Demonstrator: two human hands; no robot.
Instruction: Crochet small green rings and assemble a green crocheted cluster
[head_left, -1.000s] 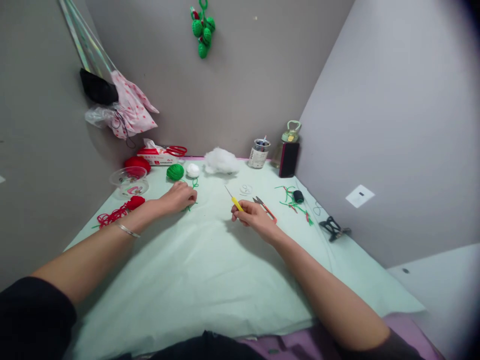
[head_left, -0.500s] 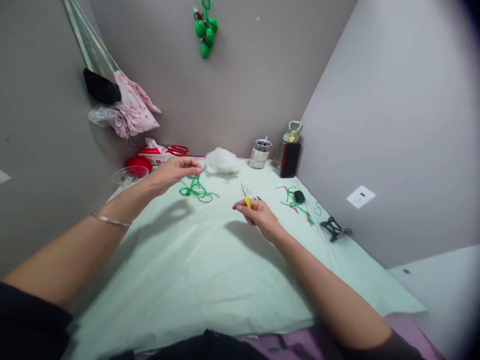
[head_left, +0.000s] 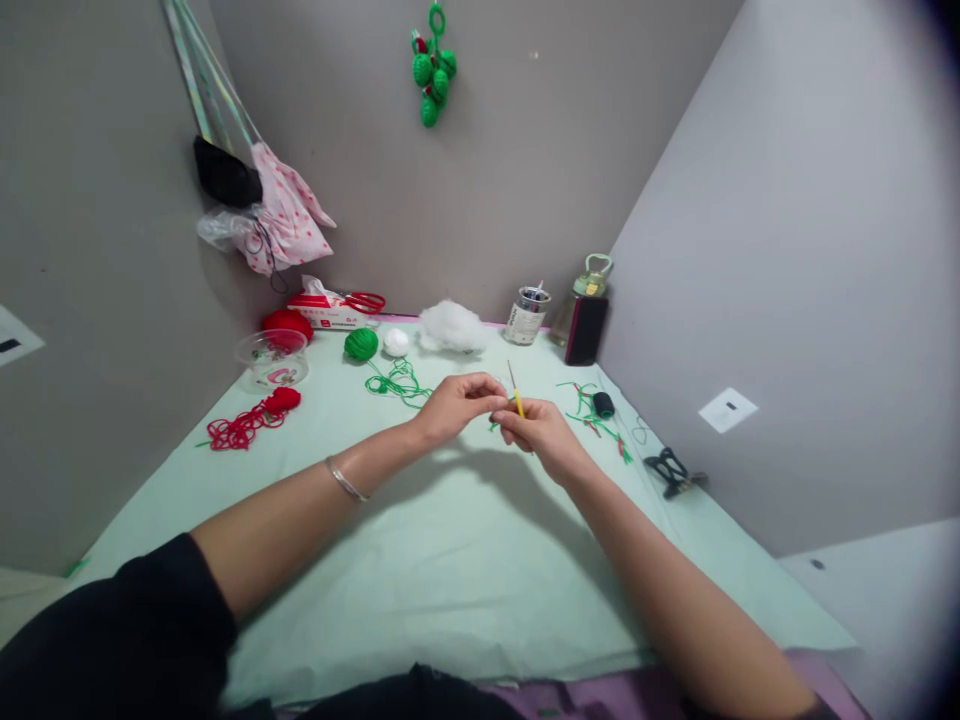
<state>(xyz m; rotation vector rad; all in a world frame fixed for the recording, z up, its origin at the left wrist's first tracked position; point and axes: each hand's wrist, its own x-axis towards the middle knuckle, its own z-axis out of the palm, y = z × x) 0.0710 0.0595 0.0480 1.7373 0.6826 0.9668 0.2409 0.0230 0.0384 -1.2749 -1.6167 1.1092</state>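
My right hand [head_left: 546, 432] is closed around a crochet hook with a yellow handle [head_left: 518, 400], its thin metal end pointing up and away from me. Just left of it, my left hand [head_left: 459, 408] pinches green yarn, and the fingertips of both hands meet or nearly meet. A short green strand [head_left: 493, 427] shows below the fingers. Behind the left hand, a loose tangle of green yarn [head_left: 394, 380] lies on the cloth near a green yarn ball [head_left: 361, 345] and a white ball [head_left: 396, 343]. What sits between the fingertips is mostly hidden.
White stuffing [head_left: 451, 328] lies at the back beside a pen tin [head_left: 527, 318], a bottle [head_left: 592, 278] and a phone [head_left: 586, 331]. Red yarn [head_left: 244, 425] and a clear tub [head_left: 274, 362] are left. Green-red scraps [head_left: 589, 412], a black spool [head_left: 603, 404] and a black clip [head_left: 673, 472] are right.
My left hand has moved right and toward me, from above the green tangle to my right hand, uncovering the green and white balls. The hook stays in my right hand. The view has shifted slightly.
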